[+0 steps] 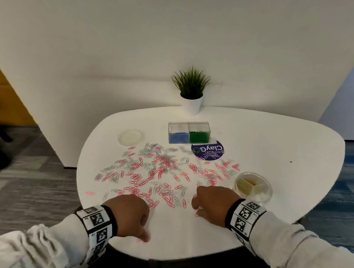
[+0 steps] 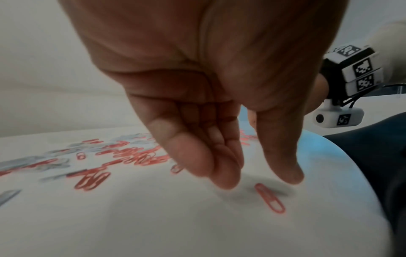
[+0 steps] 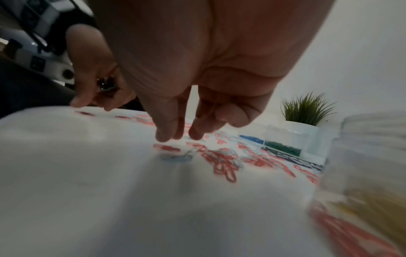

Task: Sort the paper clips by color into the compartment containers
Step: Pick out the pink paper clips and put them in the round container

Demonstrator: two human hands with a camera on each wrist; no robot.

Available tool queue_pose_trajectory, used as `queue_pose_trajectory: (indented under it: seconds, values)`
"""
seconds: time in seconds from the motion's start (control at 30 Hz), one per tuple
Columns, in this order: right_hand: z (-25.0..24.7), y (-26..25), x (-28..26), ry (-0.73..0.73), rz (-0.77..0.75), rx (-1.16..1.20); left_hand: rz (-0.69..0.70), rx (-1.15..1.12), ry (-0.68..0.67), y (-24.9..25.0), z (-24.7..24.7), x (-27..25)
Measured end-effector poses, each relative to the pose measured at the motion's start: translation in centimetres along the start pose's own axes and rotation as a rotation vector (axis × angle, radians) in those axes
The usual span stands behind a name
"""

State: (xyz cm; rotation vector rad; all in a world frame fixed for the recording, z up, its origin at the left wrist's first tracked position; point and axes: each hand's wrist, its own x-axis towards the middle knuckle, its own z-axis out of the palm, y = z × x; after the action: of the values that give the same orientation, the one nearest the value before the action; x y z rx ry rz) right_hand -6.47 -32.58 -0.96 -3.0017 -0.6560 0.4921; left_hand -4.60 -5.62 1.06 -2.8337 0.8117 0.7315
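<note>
Low in the frame, the left hand [image 2: 219,121], thumb and fingers apart, hovers over a lone red clip [image 2: 269,198]; it may skid off the table [image 2: 175,226] edge.

The right hand's [image 1: 212,201] grip: cannot tell.

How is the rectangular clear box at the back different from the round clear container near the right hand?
The rectangular box is square-cornered and stands at the back near the plant; the round container sits at the right, close to the right hand. The rectangular box holds blue clips beside green clips; the round container shows yellow ones. Both are clear plastic, divided into compartments, and stand on the white table.
</note>
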Motion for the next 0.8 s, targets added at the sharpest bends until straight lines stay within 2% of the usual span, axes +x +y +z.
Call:
queue_pose_trajectory:
  seconds: [0.13, 0.33, 0.5, 0.6, 0.8]
  values:
    - [1.7, -0.1, 0.6, -0.027, -0.080, -0.071, 0.059, 0.046, -0.044, 0.4, -0.1, 0.0]
    - [1.9, -0.9, 1.0, 0.023, -0.031, -0.051, 0.138, 0.079, -0.034, -0.3, 0.3, 0.1]
    - [0.0, -1.4, 2.0, 0.062, 0.093, 0.238, -0.014, -0.184, 0.096, -3.5, -0.6, 0.9]
    - [0.0, -1.3, 2.4, 0.065, 0.119, 0.257, -0.081, -0.323, 0.164, -5.4, -1.0, 1.0]
    - [1.3, -1.2, 2.6, 0.054, 0.129, 0.162, 0.041, -0.186, 0.057, -4.4, -0.1, 0.9]
